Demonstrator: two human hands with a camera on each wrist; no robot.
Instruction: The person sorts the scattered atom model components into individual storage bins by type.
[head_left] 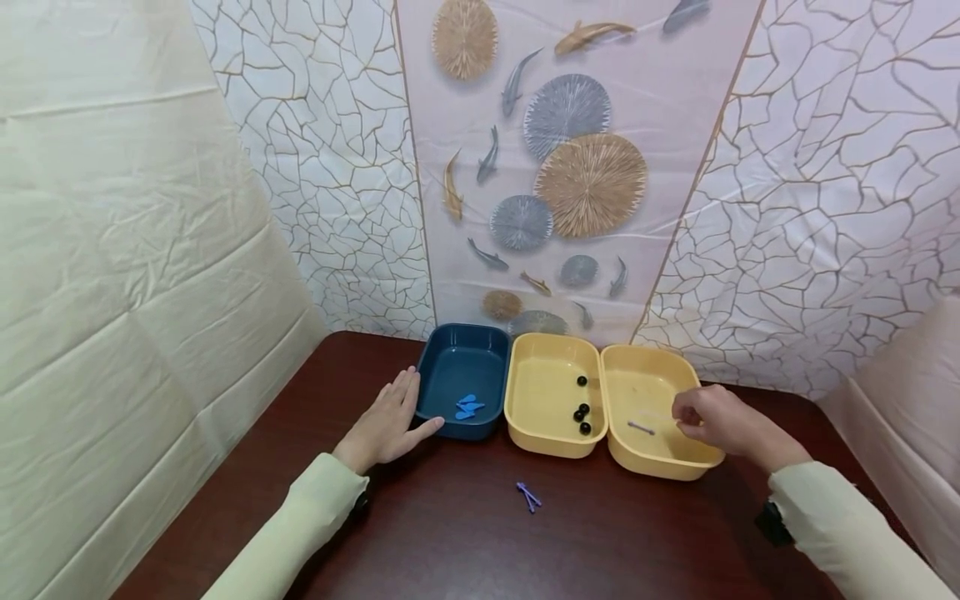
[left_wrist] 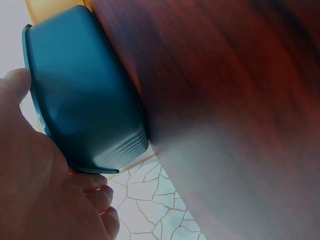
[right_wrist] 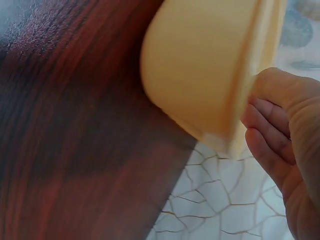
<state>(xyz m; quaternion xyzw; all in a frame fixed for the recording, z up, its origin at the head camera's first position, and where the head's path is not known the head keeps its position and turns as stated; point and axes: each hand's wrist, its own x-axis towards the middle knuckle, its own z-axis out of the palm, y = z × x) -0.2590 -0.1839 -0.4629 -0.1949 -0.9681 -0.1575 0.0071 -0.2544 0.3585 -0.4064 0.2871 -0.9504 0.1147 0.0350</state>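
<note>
My left hand (head_left: pixel 386 421) lies with straight fingers along the left rim of the dark blue tray (head_left: pixel 442 358); in the left wrist view its thumb (left_wrist: pixel 19 82) touches that rim. Several small blue pieces (head_left: pixel 468 407) lie inside this tray. Over the right side of the right yellow tray (head_left: pixel 637 462) is my right hand (head_left: pixel 716 421), fingers curled. Whether anything small is between its fingertips cannot be made out, as the tray rim covers them in the right wrist view. A thin purple stick (head_left: pixel 641 427) lies in that tray. Purple sticks (head_left: pixel 528 497) also lie crossed on the table.
Between the other two trays stands the middle yellow tray (head_left: pixel 551 446), with several black beads (head_left: pixel 585 427) in it. All three trays stand side by side near the back of the dark wooden table (head_left: pixel 450 533). Patterned cloth (head_left: pixel 360 208) hangs behind.
</note>
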